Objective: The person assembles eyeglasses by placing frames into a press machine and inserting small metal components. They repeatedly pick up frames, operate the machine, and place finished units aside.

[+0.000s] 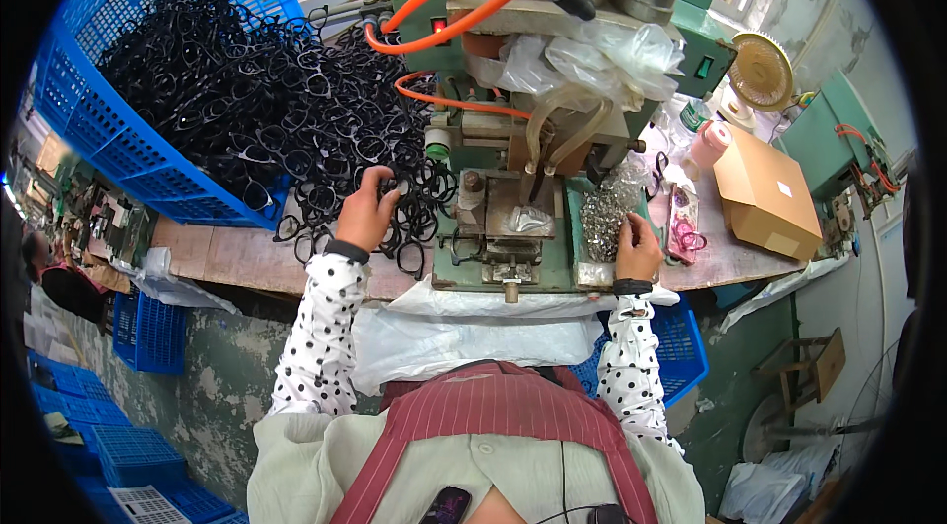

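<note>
**Black frames (296,95) at left hand (367,214), metal pieces (600,218) at right hand (639,250)**

A blue crate (128,151) spills frames under the left hand's curled fingers. A brown carton (762,196) bears a white label (784,189) (too small to read). A green tray (594,273) holds the pieces beside the right hand's bent fingers; I cannot tell what either grips.

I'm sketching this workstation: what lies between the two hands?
In the head view, from the left hand to the right hand: black eyeglass frames, the green machine base with its metal fixture, then a heap of small metal parts.
</note>
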Demonstrator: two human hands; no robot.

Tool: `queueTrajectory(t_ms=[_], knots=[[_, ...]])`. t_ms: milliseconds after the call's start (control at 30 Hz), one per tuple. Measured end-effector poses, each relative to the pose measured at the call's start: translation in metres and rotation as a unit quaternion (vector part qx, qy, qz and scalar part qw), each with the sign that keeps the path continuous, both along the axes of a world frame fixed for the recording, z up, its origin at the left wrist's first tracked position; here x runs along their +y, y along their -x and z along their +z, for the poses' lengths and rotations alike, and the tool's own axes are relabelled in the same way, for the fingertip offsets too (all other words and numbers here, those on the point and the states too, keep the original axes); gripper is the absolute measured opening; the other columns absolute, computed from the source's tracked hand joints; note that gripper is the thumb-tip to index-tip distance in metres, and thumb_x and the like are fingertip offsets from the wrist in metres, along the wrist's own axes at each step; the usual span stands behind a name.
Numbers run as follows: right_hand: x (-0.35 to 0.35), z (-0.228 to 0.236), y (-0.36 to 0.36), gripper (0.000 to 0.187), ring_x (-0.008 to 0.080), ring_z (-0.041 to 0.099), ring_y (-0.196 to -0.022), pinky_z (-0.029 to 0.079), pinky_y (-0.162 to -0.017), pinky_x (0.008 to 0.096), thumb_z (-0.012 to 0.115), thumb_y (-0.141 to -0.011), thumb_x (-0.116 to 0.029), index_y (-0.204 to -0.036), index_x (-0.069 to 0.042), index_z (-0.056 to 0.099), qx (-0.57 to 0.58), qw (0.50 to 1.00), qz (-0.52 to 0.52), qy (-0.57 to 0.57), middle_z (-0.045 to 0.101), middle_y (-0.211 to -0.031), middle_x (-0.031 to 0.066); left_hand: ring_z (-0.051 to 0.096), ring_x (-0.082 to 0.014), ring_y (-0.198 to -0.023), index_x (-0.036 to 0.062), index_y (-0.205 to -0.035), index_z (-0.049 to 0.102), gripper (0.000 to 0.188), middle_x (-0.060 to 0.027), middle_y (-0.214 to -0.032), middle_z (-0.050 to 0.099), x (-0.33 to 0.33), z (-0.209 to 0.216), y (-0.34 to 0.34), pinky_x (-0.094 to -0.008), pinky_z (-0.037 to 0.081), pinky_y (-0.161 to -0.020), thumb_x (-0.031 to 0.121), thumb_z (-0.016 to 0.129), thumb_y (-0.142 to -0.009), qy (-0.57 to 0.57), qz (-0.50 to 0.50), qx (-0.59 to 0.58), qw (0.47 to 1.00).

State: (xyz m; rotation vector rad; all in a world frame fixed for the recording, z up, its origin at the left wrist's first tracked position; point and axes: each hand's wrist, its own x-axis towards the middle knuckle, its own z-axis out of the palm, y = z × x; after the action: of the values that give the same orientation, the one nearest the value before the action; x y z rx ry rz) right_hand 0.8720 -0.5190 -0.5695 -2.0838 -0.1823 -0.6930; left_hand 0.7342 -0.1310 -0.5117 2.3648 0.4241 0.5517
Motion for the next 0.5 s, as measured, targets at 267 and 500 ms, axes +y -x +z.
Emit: queueTrajectory(t_ms=[267,500], knots=[[-0.006,-0.004,0.0,0.011,0.0254,0.065,-0.075,0.051,-0.069,0.0346,0.066,-0.083,-0.008,-0.093,-0.006,0.069,-0.009,0.999,0.024,0.023,0.068,-0.086,0.011,0.059,-0.0229,-0.08,0.0062,-0.111,0.064,0.033,-0.0071,-0.096,0.063,-0.115,0.035,0.035,-0.0365,0.048,-0.072,0.0,0.065,-0.078,-0.187,-0.206,-0.369,0.887],[-0.007,0.001,0.003,0.008,0.0274,0.06,-0.084,0.046,-0.079,0.0374,0.068,-0.079,-0.006,-0.087,-0.007,0.068,-0.061,0.995,0.057,0.058,0.067,-0.086,0.0091,0.061,-0.0275,-0.107,0.0037,-0.119,0.059,0.044,-0.0125,-0.123,0.06,-0.161,0.024,0.013,-0.0474,0.045,-0.1,-0.001,0.064,-0.076,-0.155,-0.393,-0.305,0.854]])
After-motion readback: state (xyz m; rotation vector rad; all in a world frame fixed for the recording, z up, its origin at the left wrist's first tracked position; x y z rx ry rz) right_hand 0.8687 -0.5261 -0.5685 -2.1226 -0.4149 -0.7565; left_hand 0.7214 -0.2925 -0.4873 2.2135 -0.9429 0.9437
